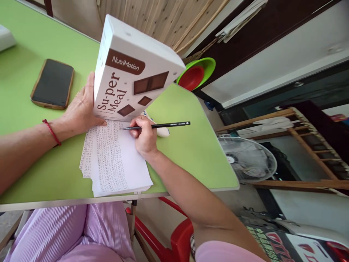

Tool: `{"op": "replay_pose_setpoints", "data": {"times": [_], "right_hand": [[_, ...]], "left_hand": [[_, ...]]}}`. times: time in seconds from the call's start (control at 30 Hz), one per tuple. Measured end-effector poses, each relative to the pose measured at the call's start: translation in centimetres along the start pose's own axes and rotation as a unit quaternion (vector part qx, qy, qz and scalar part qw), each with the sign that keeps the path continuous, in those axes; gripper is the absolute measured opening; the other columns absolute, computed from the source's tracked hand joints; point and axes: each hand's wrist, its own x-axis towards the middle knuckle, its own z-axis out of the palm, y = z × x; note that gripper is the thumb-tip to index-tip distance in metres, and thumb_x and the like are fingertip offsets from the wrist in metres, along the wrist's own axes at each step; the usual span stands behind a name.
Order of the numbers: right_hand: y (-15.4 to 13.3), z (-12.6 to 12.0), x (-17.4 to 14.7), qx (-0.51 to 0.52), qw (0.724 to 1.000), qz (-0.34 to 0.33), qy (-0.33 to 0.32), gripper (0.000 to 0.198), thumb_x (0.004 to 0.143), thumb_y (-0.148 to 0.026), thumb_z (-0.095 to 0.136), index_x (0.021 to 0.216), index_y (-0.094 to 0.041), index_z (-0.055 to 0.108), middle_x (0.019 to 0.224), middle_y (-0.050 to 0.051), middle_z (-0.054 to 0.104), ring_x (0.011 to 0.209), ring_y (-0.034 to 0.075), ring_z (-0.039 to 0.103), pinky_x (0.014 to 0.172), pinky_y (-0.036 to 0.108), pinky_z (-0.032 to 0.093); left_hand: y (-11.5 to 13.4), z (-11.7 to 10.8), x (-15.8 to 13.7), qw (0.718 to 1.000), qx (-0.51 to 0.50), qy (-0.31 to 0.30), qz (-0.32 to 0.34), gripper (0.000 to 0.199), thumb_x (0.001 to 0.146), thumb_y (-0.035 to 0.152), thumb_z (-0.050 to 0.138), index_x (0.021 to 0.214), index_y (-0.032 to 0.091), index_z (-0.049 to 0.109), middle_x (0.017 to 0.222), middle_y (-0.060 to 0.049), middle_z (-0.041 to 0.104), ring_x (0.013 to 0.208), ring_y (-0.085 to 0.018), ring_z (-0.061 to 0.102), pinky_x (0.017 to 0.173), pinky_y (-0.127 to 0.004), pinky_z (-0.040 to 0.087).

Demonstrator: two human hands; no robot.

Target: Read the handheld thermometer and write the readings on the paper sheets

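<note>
My right hand [145, 140] is closed around a black pen [174, 125], its tip at the handwritten column on the paper [133, 167]. Several sheets lie stacked there, one showing underneath at the left. A white box [152, 54] printed "NutriMotion Su-per Meal" stands over the top of the sheets. My left hand [80, 107] grips the box at its lower left side, with the thumb stretched along the bottom edge over the paper. Its other fingers are partly hidden by the box. A white object with a blue pattern [163, 131] lies behind my right hand, mostly hidden.
On the green table [191, 156], a phone in a brown case [54, 83] lies left of the box. A white object [5, 38] sits at the far left edge. Beyond the table are green and red basins [192, 76], a fan [248, 159] and a red chair [181, 236].
</note>
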Motion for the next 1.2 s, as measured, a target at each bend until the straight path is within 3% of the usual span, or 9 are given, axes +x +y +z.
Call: {"op": "replay_pose_setpoints", "data": {"times": [0.13, 0.27, 0.5, 0.73, 0.87, 0.97, 1.1, 1.2], "right_hand": [[0.5, 0.3, 0.6, 0.011, 1.0, -0.012, -0.002, 0.028, 0.082, -0.051, 0.056, 0.071, -0.027, 0.048, 0.057, -0.004, 0.041, 0.053, 0.013, 0.042, 0.053, 0.03, 0.036], [0.6, -0.3, 0.0, 0.031, 0.998, -0.045, 0.006, 0.022, 0.072, -0.042, 0.065, 0.078, -0.026, 0.052, 0.059, -0.007, 0.041, 0.055, 0.011, 0.039, 0.054, 0.028, 0.034], [0.6, -1.0, -0.6, -0.035, 0.998, -0.049, 0.014, 0.017, 0.07, -0.04, 0.058, 0.076, -0.027, 0.049, 0.061, -0.006, 0.042, 0.056, 0.012, 0.036, 0.055, 0.03, 0.034], [0.3, -1.4, -0.6, -0.124, 0.991, -0.059, 0.009, 0.015, 0.074, -0.041, 0.055, 0.075, -0.027, 0.049, 0.066, -0.002, 0.049, 0.063, 0.015, 0.043, 0.06, 0.031, 0.04], [0.2, -1.3, -0.7, -0.115, 0.992, -0.058, 0.001, 0.015, 0.072, -0.04, 0.057, 0.074, -0.027, 0.051, 0.067, -0.002, 0.054, 0.064, 0.015, 0.047, 0.061, 0.032, 0.043], [0.1, -1.0, -0.9, -0.09, 0.994, -0.058, 0.005, 0.015, 0.071, -0.04, 0.058, 0.074, -0.026, 0.053, 0.065, -0.002, 0.055, 0.062, 0.015, 0.048, 0.06, 0.031, 0.044], [-0.1, -0.9, -1.0, -0.082, 0.996, -0.046, 0.008, 0.015, 0.071, -0.04, 0.059, 0.073, -0.026, 0.054, 0.065, -0.002, 0.057, 0.063, 0.014, 0.049, 0.06, 0.031, 0.044], [-0.2, -1.0, -1.0, -0.081, 0.996, -0.041, 0.008, 0.014, 0.071, -0.039, 0.06, 0.073, -0.026, 0.054, 0.065, -0.002, 0.058, 0.063, 0.014, 0.05, 0.06, 0.031, 0.045]], "left_hand": [[0.0, -0.4, -0.2, 0.997, 0.028, -0.023, -0.064, 0.13, 0.065, 0.047, 0.093, 0.171, 0.026, 0.023, 0.175, -0.016, 0.034, 0.156, -0.058, 0.036, 0.126, -0.075, 0.038], [0.3, -0.7, -0.4, 0.999, 0.021, -0.02, -0.032, 0.118, 0.069, 0.05, 0.091, 0.168, 0.034, 0.029, 0.174, -0.007, 0.037, 0.158, -0.053, 0.036, 0.13, -0.071, 0.038], [2.2, -1.2, 0.2, 0.996, 0.042, -0.06, -0.051, 0.107, 0.075, 0.045, 0.081, 0.164, 0.021, 0.027, 0.165, -0.015, 0.046, 0.154, -0.049, 0.043, 0.125, -0.07, 0.043], [2.0, -1.5, 0.4, 0.993, 0.064, -0.076, -0.057, 0.104, 0.075, 0.037, 0.075, 0.165, 0.026, 0.024, 0.166, -0.011, 0.047, 0.151, -0.045, 0.047, 0.119, -0.07, 0.049], [2.3, -1.4, 0.4, 0.991, 0.074, -0.075, -0.086, 0.105, 0.073, 0.038, 0.073, 0.165, 0.022, 0.024, 0.159, -0.014, 0.052, 0.147, -0.049, 0.051, 0.114, -0.069, 0.052], [2.5, -1.4, 0.3, 0.994, 0.051, -0.066, -0.072, 0.098, 0.075, 0.044, 0.077, 0.16, 0.025, 0.03, 0.152, -0.013, 0.055, 0.145, -0.047, 0.051, 0.116, -0.065, 0.051], [2.5, -1.2, 0.2, 0.996, 0.028, -0.066, -0.045, 0.125, 0.063, 0.063, 0.093, 0.161, 0.023, 0.026, 0.164, -0.015, 0.041, 0.152, -0.053, 0.041, 0.123, -0.069, 0.041], [1.9, -1.2, 0.1, 0.996, 0.018, -0.069, -0.05, 0.137, 0.057, 0.072, 0.096, 0.164, 0.028, 0.023, 0.165, -0.012, 0.042, 0.152, -0.057, 0.04, 0.122, -0.072, 0.039]]}}
